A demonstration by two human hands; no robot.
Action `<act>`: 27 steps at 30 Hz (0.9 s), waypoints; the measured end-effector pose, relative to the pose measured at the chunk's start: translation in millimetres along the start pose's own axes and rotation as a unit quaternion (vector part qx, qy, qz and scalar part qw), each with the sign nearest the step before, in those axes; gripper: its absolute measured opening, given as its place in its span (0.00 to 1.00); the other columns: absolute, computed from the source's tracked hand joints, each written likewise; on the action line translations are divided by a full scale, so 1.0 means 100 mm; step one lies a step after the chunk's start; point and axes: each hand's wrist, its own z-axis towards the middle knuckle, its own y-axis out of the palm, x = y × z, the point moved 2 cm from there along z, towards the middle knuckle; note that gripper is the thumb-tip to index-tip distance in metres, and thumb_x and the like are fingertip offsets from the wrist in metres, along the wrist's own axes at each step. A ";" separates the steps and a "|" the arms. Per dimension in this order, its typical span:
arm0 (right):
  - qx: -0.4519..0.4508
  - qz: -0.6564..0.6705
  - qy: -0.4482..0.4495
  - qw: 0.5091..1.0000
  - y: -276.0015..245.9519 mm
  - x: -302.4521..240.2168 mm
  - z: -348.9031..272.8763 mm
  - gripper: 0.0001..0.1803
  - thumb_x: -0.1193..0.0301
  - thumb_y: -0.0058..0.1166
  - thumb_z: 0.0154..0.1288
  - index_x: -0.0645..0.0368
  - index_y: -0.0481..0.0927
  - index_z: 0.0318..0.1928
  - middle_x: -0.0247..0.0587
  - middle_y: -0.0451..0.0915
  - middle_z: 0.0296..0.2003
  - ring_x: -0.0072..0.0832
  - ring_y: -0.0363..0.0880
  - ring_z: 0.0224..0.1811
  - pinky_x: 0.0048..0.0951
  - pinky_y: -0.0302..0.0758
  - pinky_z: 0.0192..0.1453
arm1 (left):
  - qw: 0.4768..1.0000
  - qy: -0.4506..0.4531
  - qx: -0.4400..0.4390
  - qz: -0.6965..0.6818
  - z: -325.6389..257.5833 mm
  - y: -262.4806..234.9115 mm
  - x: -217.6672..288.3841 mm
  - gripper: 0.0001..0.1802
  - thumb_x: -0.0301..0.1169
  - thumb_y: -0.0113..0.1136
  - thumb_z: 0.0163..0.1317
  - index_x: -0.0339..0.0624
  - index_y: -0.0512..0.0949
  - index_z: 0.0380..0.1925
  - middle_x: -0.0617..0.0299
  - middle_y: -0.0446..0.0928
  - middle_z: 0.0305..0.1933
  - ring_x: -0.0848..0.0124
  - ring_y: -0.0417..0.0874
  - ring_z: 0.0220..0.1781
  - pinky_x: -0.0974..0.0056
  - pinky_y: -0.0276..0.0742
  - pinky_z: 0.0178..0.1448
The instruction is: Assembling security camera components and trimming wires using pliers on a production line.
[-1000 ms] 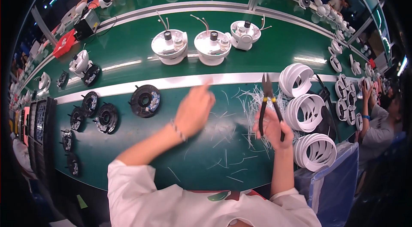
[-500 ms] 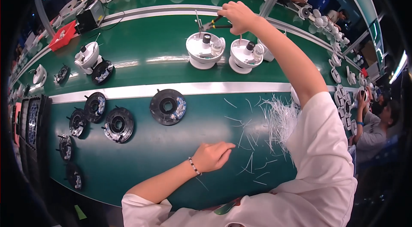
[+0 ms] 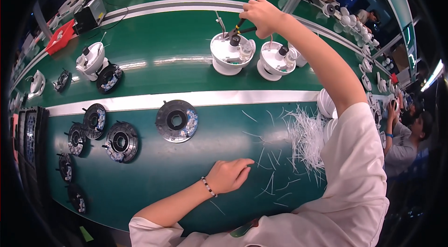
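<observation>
My right hand (image 3: 262,17) reaches far forward, closed round the black-and-yellow handles of cutting pliers (image 3: 239,29). The pliers' jaws are inside the rim of a white round housing (image 3: 229,62), beside an upright wire. This housing holds a black cylinder and a clear part on a white base. Just right of it stands a similar white housing (image 3: 273,67). My left hand (image 3: 227,175), with a beaded bracelet, rests on the near green table, its fingers curled together. Whatever they hold, if anything, is hidden. Thin white plastic strips (image 3: 305,139) lie piled to its right, with loose ones near its fingertips.
Several black round parts with circuit boards (image 3: 176,121) lie at left. Another white housing (image 3: 92,62) stands on the far green surface. A metal strip (image 3: 210,99) divides the surfaces. A red bin (image 3: 60,37) and dark box (image 3: 90,15) stand far left. Other people work beyond.
The pliers have come down from above the white housing into its rim, still in my right hand. My left hand stays on the table. The view has shifted slightly.
</observation>
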 end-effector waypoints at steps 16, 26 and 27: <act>-0.019 -0.095 0.002 0.995 0.06 0.02 -0.10 0.18 0.70 0.59 0.30 0.52 0.78 0.31 0.34 0.73 0.31 0.29 0.72 0.38 0.27 0.65 0.37 | 1.000 0.017 0.011 0.006 0.03 0.01 0.01 0.09 0.23 0.55 0.48 0.41 0.74 0.33 0.59 0.74 0.18 0.68 0.74 0.15 0.68 0.69 0.19; -0.068 -0.056 0.006 0.996 -0.09 0.18 -0.42 0.15 0.77 0.57 0.27 0.57 0.77 0.25 0.41 0.75 0.26 0.37 0.76 0.33 0.33 0.73 0.35 | 0.999 -0.009 -0.024 0.020 -0.01 0.01 0.00 0.08 0.25 0.53 0.50 0.42 0.73 0.33 0.58 0.75 0.22 0.62 0.76 0.19 0.63 0.72 0.22; -0.060 -0.055 0.016 0.997 -0.05 0.28 -0.45 0.16 0.77 0.57 0.27 0.57 0.77 0.26 0.41 0.75 0.26 0.38 0.75 0.33 0.33 0.73 0.35 | 0.999 -0.016 -0.031 0.022 -0.01 0.02 0.00 0.08 0.25 0.53 0.50 0.42 0.73 0.32 0.58 0.75 0.23 0.63 0.76 0.19 0.63 0.72 0.22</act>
